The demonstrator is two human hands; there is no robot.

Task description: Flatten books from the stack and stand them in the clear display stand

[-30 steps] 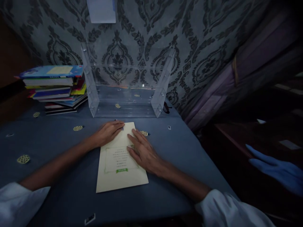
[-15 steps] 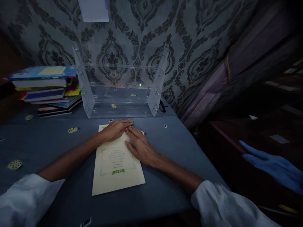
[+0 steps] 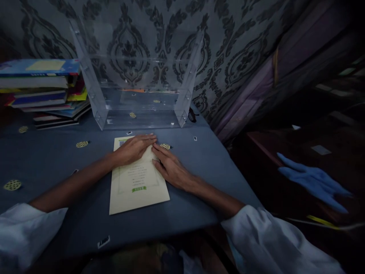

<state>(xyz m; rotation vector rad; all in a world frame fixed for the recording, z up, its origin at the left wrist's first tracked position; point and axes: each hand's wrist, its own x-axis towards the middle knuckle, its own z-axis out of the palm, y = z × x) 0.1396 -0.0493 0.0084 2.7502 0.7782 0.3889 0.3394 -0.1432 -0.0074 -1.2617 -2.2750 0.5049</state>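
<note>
A cream booklet (image 3: 125, 201) with printed lines and a green ribbon emblem lies flat on the blue tablecloth. My left hand (image 3: 134, 149) rests across its top part, fingers stretched out and pointing right. At its right edge lies my right hand (image 3: 172, 169), fingers extended towards the upper corner, thumb over the page. The fingertips of both hands nearly meet near that corner. Neither hand grasps anything. Part of the booklet's upper print is hidden under my left hand.
Behind the booklet stands a clear acrylic rack (image 3: 88, 87). A stack of books (image 3: 42, 82) is at the left, and dark glasses (image 3: 193, 115) lie beside the rack. The table's right edge (image 3: 236, 167) drops to a dark area with blue gloves (image 3: 313, 177).
The view has shifted slightly, so the table, rack and booklet appear higher and more of the front edge shows. My hands stay flat on the booklet in about the same place.
</note>
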